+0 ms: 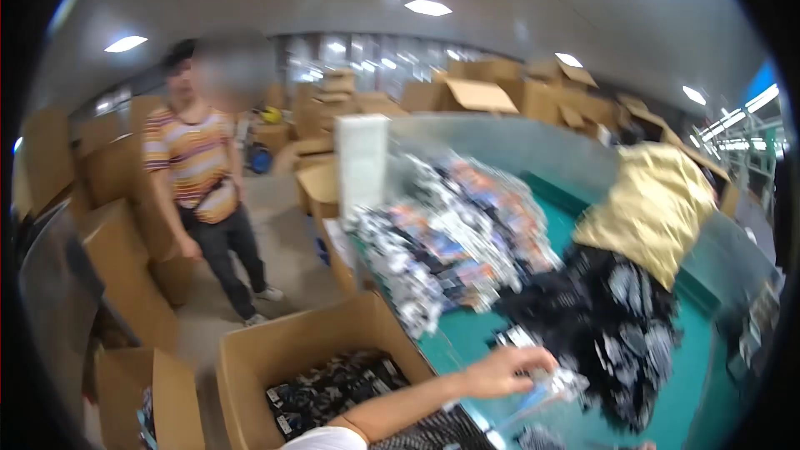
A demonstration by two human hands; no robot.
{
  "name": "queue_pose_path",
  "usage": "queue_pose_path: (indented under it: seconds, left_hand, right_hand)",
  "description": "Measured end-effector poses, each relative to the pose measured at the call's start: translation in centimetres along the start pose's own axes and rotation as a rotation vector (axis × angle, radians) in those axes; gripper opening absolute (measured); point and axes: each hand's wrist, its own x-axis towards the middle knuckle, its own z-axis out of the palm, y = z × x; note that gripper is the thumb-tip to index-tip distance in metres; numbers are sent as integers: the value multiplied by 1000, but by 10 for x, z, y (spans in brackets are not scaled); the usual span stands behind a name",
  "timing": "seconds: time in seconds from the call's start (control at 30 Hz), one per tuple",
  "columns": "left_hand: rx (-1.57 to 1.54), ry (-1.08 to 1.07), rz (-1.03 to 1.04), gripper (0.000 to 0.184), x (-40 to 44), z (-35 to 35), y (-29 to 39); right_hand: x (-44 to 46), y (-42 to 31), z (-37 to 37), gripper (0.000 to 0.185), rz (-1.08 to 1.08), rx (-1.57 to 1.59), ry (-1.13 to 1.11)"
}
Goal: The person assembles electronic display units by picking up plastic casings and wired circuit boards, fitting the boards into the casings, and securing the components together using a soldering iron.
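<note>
My left hand [508, 371] reaches in from the lower left over the green table [467, 346]. Its fingers are curled on a clear plastic packet [562, 385] with pale blue and white in it, blurred by motion. Just beyond lies a heap of black and grey packed pieces [621, 342], which look like textile goods. A second heap of white, orange and blue packets [450, 237] lies farther back. At the bottom edge a small skin-coloured patch, possibly my right hand [647, 447], barely shows; its fingers are hidden.
A gold sack [650, 208] rests on the dark heap. An open cardboard box [325, 325] with dark packets stands left of the table. A person in a striped shirt [196, 158] stands in the aisle. Cardboard boxes [479, 96] line the back; metal panels [517, 137] edge the table.
</note>
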Motion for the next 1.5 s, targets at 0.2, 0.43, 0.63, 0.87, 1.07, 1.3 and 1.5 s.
queue_pose_path:
  seconds: [0.2,0.43,0.63,0.87,1.07,1.3,1.5]
  left_hand:
    - [209,197,-21,33,0,27,-4]
    - [332,128,-93,37,-6,87,-26]
    - [476,36,32,33,-19,121,-46]
    - [545,19,24,31,-22,130,-49]
    - [645,-24,107,30,-25,127,-51]
    - [528,-54,151,30,-36,124,-63]
    - [308,-132,147,37,-32,119,-89]
  right_hand:
    - [8,12,-9,13,-26,55,49]
    - [19,20,-14,11,-83,130,-143]
    - [18,20,-13,11,-51,123,-149]
    - [16,20,-13,11,-47,97,-159]
    - [15,20,-12,9,-29,94,-153]
    - [6,17,-3,12,-16,4,46]
    - [3,9,1,16,-20,-93,-65]
